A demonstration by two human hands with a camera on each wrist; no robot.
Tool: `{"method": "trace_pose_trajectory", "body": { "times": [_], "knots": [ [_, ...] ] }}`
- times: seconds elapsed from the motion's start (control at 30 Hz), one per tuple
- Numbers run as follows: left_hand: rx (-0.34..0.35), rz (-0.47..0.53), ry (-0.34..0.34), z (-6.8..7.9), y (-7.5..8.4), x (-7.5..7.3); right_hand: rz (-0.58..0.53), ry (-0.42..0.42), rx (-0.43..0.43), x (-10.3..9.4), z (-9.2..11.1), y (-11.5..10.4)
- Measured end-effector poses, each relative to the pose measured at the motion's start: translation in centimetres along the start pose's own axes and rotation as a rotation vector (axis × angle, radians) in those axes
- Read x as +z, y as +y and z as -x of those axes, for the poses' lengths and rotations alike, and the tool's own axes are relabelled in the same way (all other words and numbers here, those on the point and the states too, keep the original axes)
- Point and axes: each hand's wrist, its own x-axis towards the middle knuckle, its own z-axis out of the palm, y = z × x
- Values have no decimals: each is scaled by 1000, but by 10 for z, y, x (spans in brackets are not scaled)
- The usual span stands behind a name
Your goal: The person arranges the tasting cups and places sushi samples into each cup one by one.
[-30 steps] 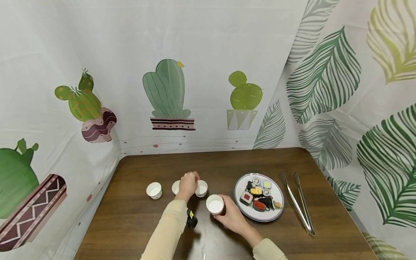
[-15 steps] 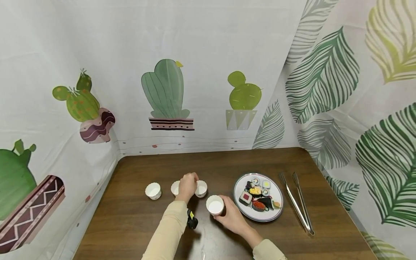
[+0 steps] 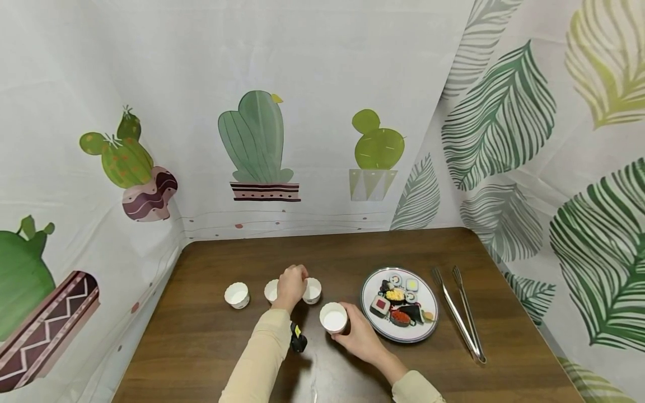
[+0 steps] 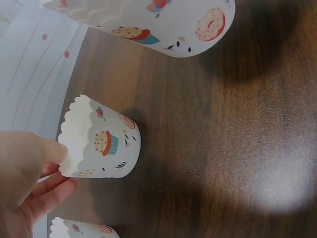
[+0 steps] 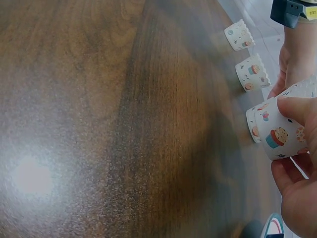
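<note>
Between thumb and fingers, my left hand point(image 3: 291, 285) pinches the rim of a white paper baking cup point(image 3: 312, 291), printed with cupcakes and donuts, on the table. In the left wrist view, the thumb rests on this cup's scalloped rim point(image 4: 101, 144). My right hand point(image 3: 360, 333) grips a matching baking cup point(image 3: 333, 318) round its side, nearer to me; its inside looks bare and white. The right wrist view shows the thumb over that cup point(image 5: 280, 134). Left of my left hand stand two more baking cups, one point(image 3: 271, 291) partly hidden by the hand and another point(image 3: 237, 295) farther left.
On the right, a round white plate point(image 3: 375, 331) with a dark rim bears several sushi pieces. Metal tongs point(image 3: 461, 316) lie to the right of the plate on the brown wooden table point(image 3: 191, 347). Patterned cloth point(image 3: 322, 84) hangs behind and at the sides.
Both hands and the cups keep their places; only the head view shifts very slightly.
</note>
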Motion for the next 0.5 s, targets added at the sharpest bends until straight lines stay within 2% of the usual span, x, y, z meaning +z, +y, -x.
{"method": "trace_pose_trajectory", "body": {
  "times": [0.27,0.5],
  "knots": [
    [17,-8,-6,-2,2,-10,-4,12,-17,0,-1,0],
    [102,-2,26,-1,8,-22,4,27,-28,-1,-1,1]
  ]
}}
